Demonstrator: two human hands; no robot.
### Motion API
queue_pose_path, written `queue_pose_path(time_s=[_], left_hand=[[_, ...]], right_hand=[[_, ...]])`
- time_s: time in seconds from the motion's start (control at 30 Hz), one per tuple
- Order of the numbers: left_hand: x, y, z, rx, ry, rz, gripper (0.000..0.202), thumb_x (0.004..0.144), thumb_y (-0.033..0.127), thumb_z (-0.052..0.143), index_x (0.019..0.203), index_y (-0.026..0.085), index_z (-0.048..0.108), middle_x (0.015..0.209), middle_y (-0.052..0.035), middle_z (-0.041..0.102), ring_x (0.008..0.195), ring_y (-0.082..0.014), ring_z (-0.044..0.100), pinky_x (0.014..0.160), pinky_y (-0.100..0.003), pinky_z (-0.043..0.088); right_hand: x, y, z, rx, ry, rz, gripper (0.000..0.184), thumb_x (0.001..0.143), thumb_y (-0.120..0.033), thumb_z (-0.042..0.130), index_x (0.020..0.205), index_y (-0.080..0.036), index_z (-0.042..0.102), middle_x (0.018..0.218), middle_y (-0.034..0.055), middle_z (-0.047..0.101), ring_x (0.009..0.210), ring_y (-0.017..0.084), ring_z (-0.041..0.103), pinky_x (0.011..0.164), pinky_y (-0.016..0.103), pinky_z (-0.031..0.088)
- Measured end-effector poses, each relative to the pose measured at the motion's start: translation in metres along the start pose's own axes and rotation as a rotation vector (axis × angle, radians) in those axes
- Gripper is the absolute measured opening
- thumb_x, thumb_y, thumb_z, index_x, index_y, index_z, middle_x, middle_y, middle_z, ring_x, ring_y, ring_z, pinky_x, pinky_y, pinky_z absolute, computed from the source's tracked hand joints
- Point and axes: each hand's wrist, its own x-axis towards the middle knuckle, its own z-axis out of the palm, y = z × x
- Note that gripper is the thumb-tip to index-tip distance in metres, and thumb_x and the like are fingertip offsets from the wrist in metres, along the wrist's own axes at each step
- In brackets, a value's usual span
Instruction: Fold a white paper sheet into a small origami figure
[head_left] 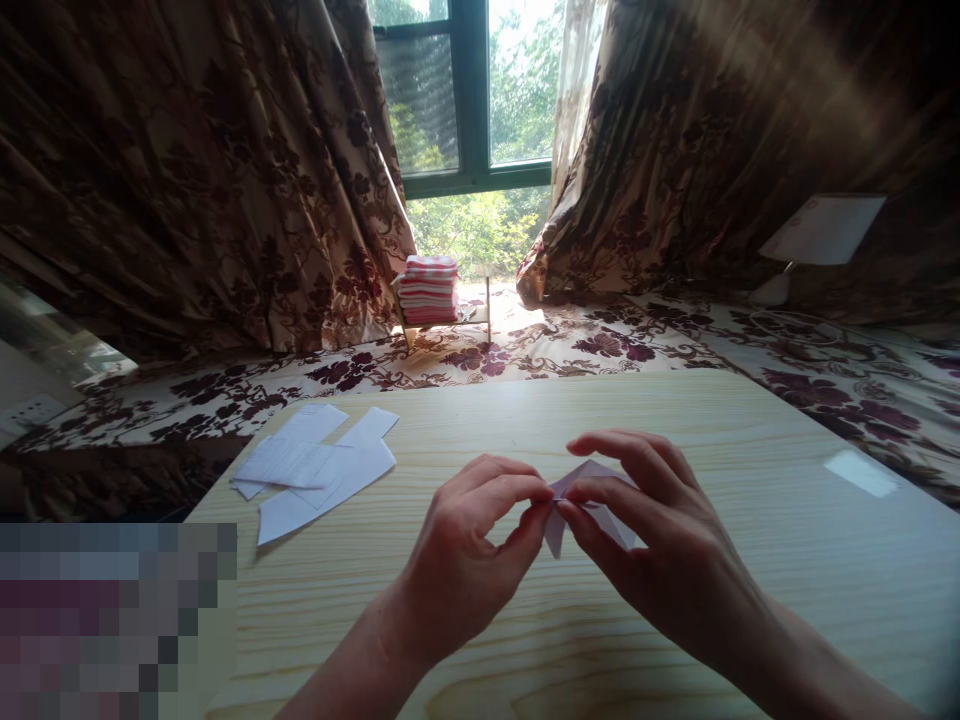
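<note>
Fingertips of the left hand (480, 540) are pinched together on one end of the paper (555, 532), and the right hand (667, 535) grasps it just beside, thumb and forefinger nearly closed on it, the other fingers loosely arched. From where I stand, the paper sits between both hands, over the table (465, 415); whether it touches the wood I can't tell. It looks bent into angled flaps, so I'd judge a fold is being shaped or pressed. Next, I'd say, the move calls for a steady hold on one side while the other runs the crease flat. More sheets (330, 490) lie overlapping, well apart, on the left.
</note>
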Motion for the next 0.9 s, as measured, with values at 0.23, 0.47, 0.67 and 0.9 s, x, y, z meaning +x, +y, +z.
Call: queue_pose_path(time_s=[0.23, 0.47, 0.67, 0.9], left_hand=[[-0.0011, -0.0001, 0.0006, -0.003, 0.005, -0.021, 0.012, 0.077, 0.003, 0.058, 0.083, 0.010, 0.064, 0.082, -0.0080, 0.066, 0.079, -0.0145, 0.061, 0.073, -0.026, 0.051], [-0.0006, 0.0009, 0.0016, 0.004, 0.004, -0.020, 0.010, 0.077, 0.004, 0.057, 0.082, 0.010, 0.064, 0.081, -0.0082, 0.066, 0.079, -0.0146, 0.061, 0.072, -0.026, 0.051], [-0.0018, 0.0016, 0.0007, 0.006, -0.008, -0.031, 0.010, 0.078, 0.005, 0.058, 0.084, 0.012, 0.062, 0.081, -0.0064, 0.066, 0.079, -0.0140, 0.061, 0.074, -0.026, 0.050], [-0.0027, 0.0019, -0.0003, 0.021, -0.020, -0.060, 0.009, 0.079, 0.008, 0.058, 0.086, 0.013, 0.061, 0.080, -0.0034, 0.065, 0.077, -0.0120, 0.060, 0.073, -0.023, 0.048]], right_hand=[[0.0006, 0.0009, 0.0030, 0.029, -0.017, 0.013, 0.012, 0.078, -0.009, 0.062, 0.086, -0.018, 0.060, 0.094, 0.0072, 0.063, 0.095, 0.023, 0.054, 0.081, 0.039, 0.043], [0.0013, 0.0000, 0.0021, 0.111, -0.016, 0.037, 0.012, 0.078, -0.008, 0.062, 0.083, -0.018, 0.060, 0.092, 0.0078, 0.061, 0.092, 0.022, 0.053, 0.077, 0.039, 0.045], [0.0010, 0.0005, 0.0026, 0.105, -0.012, 0.043, 0.012, 0.078, -0.007, 0.063, 0.083, -0.019, 0.061, 0.089, 0.0065, 0.061, 0.089, 0.021, 0.053, 0.075, 0.038, 0.045], [0.0006, -0.0002, 0.0025, 0.096, -0.015, 0.060, 0.009, 0.079, -0.010, 0.062, 0.081, -0.018, 0.059, 0.086, 0.0060, 0.063, 0.085, 0.020, 0.054, 0.072, 0.037, 0.044]])
